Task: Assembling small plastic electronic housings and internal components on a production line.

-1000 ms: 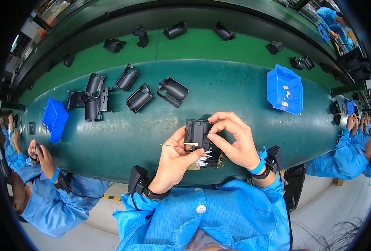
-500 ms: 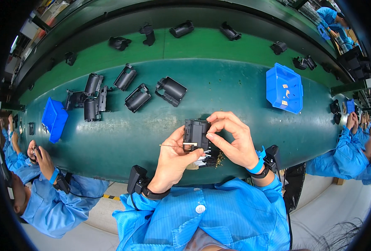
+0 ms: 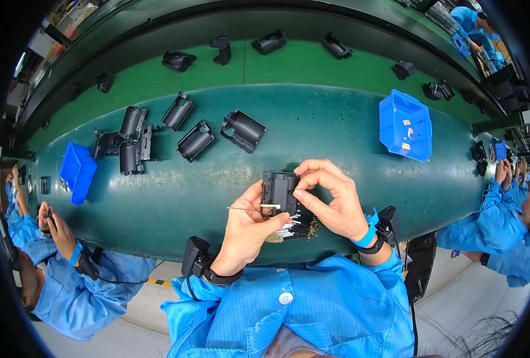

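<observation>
Between the left hand and the right hand sits one black plastic housing, raised above the tabletop. The left hand's thumb and fingers are closed on its lower left side; the right thumb and forefinger are narrowed against its right edge, and I cannot tell whether they pinch a smaller part. One thin wire pokes out leftward from the left fingers, and one bundle of wires lies just below the grip.

Left of and beyond the grip are three separate black housings and one overlapping cluster, its count unclear. Two blue bins flank the work: a left bin and a right bin containing at least three pale scraps.

The tabletop's near edge runs just below the bundle; its widest open stretch reaches from the grip to the right bin.
</observation>
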Tool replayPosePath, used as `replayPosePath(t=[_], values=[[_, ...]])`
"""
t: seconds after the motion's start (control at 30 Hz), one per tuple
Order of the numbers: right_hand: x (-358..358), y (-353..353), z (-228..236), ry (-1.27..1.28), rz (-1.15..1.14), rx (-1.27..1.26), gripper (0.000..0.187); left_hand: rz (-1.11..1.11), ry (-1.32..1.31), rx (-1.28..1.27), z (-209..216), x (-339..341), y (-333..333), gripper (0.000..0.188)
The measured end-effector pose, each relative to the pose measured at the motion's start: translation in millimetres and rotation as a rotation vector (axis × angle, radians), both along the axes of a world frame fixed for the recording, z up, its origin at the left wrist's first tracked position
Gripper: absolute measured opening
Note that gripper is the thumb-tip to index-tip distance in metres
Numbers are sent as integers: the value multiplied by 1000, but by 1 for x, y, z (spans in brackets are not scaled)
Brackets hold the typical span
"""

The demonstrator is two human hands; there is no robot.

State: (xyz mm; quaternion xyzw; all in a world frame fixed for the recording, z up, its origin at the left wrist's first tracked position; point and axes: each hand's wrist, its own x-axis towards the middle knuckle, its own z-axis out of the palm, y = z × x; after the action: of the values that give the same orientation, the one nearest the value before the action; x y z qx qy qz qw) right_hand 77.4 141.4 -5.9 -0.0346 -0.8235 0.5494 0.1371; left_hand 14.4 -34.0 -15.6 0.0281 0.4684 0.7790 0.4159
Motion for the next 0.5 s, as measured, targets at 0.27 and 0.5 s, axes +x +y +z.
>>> replayPosePath(t=[0.27,0.5], values=[[-1,-3,4,-48,-10,-61,8,-18,-12,2,0,-1,-1,59],[-1,-2,2,-54,-12,-57,7,-24,-17,-3,-1,-1,-1,59]])
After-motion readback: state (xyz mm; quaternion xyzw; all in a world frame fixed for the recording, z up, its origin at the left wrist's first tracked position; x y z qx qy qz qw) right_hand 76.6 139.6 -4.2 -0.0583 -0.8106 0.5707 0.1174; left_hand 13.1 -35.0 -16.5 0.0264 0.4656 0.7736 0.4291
